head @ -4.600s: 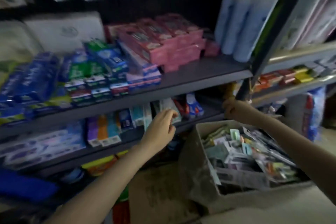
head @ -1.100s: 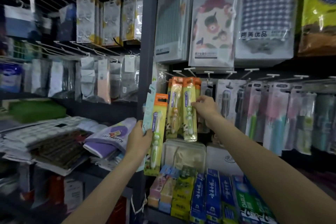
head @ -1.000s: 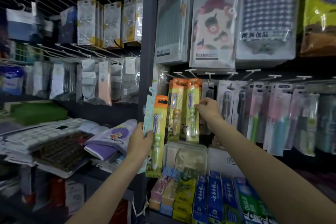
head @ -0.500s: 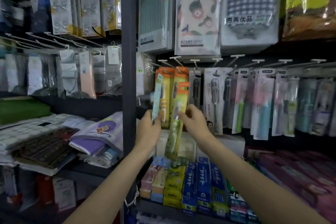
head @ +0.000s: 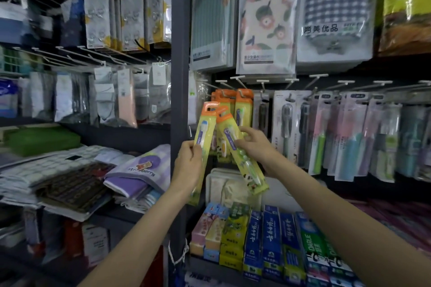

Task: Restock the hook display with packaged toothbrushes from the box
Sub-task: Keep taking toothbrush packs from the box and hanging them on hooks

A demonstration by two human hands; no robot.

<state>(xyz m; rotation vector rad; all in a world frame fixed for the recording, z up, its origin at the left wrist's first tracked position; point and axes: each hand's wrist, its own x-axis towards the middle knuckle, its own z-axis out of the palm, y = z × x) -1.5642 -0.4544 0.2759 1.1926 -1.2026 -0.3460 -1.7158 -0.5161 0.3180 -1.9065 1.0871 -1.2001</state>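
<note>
**Two packs in hand at the toothbrush hooks**

Centre frame: I see the left hand (head: pixel 189 165) gripping a yellow blister-packed toothbrush with orange header card (head: pixel 204 137), held near upright, tilted slightly right. The right hand (head: pixel 255 147) pinches a second yellow-and-orange toothbrush pack (head: pixel 242 156), slanted, its header toward upper left, its top just beside the first pack's. Directly behind, matching orange-topped packs (head: pixel 243 107) hang on the white wire hooks (head: pixel 239 79); both held packs overlap them. Dark vertical shelf post (head: pixel 180 65) stands just left of the hands. Right of centre: grey and pastel toothbrush packs (head: pixel 349 137) hanging. Lower centre: upright toothpaste boxes (head: pixel 270 240). Lower left: folded cloths (head: pixel 137 175).
</note>
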